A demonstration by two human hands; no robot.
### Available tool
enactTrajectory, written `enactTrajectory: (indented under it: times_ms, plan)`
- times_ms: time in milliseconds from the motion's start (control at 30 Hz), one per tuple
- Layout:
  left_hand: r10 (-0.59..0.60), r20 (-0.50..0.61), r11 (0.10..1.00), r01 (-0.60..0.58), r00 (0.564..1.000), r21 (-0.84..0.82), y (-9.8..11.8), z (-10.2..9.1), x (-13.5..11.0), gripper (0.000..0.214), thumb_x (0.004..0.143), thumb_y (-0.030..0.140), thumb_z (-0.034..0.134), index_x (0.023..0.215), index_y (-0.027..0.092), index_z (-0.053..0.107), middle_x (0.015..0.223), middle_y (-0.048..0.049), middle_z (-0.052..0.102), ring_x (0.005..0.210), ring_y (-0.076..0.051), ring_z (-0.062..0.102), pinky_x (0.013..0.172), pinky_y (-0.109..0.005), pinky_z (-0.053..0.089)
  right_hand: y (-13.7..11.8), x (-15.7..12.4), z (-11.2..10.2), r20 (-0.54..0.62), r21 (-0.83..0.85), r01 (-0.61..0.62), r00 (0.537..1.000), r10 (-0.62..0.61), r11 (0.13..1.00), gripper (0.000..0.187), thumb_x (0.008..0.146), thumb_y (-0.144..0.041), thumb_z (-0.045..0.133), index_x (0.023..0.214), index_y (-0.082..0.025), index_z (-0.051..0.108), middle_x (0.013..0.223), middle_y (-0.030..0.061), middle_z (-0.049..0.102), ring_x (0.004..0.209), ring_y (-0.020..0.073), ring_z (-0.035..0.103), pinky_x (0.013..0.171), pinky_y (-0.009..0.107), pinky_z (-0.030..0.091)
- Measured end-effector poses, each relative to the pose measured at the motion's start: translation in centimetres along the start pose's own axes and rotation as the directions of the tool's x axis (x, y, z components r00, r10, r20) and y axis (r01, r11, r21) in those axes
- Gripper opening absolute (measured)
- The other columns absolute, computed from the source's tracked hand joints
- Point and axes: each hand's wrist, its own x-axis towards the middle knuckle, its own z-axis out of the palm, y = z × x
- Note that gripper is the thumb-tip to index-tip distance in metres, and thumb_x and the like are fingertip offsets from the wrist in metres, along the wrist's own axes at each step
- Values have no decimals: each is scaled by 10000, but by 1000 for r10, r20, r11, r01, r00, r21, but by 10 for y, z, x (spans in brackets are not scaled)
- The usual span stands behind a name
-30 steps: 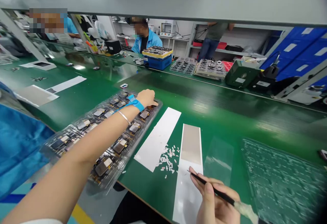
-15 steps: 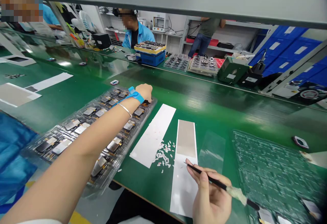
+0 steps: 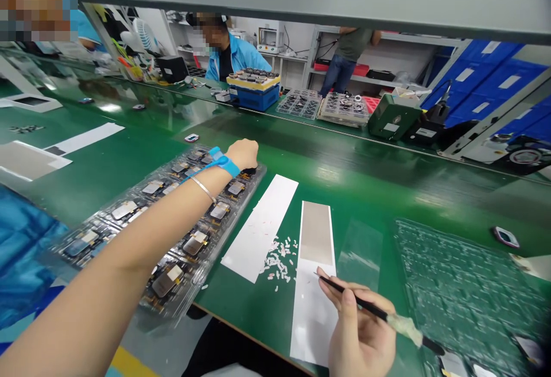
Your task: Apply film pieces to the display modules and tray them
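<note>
My left hand [image 3: 243, 154] reaches over the far right corner of a clear plastic tray [image 3: 185, 302]. Its fingers curl down and away, so whatever they grip is hidden. A blue wrist strap [image 3: 224, 162] circles that wrist. Rows of small flat screen modules [image 3: 165, 281] with orange flex tabs fill the tray. Black tweezers [image 3: 365, 303], wrapped with pale tape, are pinched in my right hand [image 3: 365, 331]. Their tip points left over a white sheet [image 3: 313, 319] with a grey-beige upper panel. Small white scraps [image 3: 280, 259] lie between this sheet and another white strip [image 3: 262, 228].
A second clear tray [image 3: 465, 285] lies at the right, with a few modules in its near end. Thin clear film [image 3: 359, 253] is beside the sheet. A shelf edge spans overhead. Across the bench sits a person in blue [image 3: 241, 55], behind a blue box [image 3: 253, 97].
The whole view has shifted slightly. My left forearm has lowered a little toward the tray, its hand still at the far corner. My right hand keeps the tweezers over the sheet.
</note>
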Motion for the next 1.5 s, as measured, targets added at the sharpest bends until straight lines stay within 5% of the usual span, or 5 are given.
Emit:
enactTrajectory:
  times_ms: [567, 833, 1033, 1133, 1500]
  plan:
    - [-97, 26, 973, 89, 995, 213, 11, -7, 3, 295, 944, 336, 654, 1173, 151, 634, 1197, -95, 652, 1063, -252, 652, 902, -451, 545, -7, -2, 2, 5, -31, -9, 1000, 10, 999, 84, 926, -168, 630, 945, -189, 551, 890, 31, 702, 833, 234, 769, 715, 369, 678]
    - [216, -15, 976, -216, 976, -6, 1, -18, -59, 286, 782, 220, 701, 1064, 173, 685, 857, -21, 768, 802, -215, 706, 679, -253, 490, -3, 3, -6, 89, -37, -12, 996, 16, 999, 66, 978, -232, 537, 997, -196, 589, 955, 46, 669, 925, 242, 728, 848, 481, 599]
    - [539, -247, 753, -592, 805, -287, -3, 33, -199, 209, 887, 198, 506, 979, 282, 674, 939, -30, 723, 864, -223, 671, 755, -296, 460, -28, 22, -4, 443, -268, 224, 892, -87, 937, 162, 962, -187, 514, 937, -216, 672, 862, 22, 574, 742, 134, 598, 628, 250, 483]
    - [455, -269, 687, -527, 849, -500, 8, 71, -243, 94, 920, 221, 511, 949, 286, 573, 865, -22, 678, 760, -217, 642, 687, -303, 457, -43, 27, 0, 649, -295, 354, 756, -85, 888, 153, 869, -186, 648, 1018, -221, 641, 897, 24, 574, 631, 112, 554, 521, 228, 450]
    - [407, -194, 156, -277, 893, -948, 43, 149, -218, 173, 1043, 370, 409, 957, 235, 474, 703, 39, 520, 661, -146, 534, 664, -259, 427, -28, 32, 3, 765, -363, 663, 613, -197, 655, 185, 906, -81, 591, 1044, -195, 639, 881, 54, 682, 738, 148, 681, 621, 247, 557]
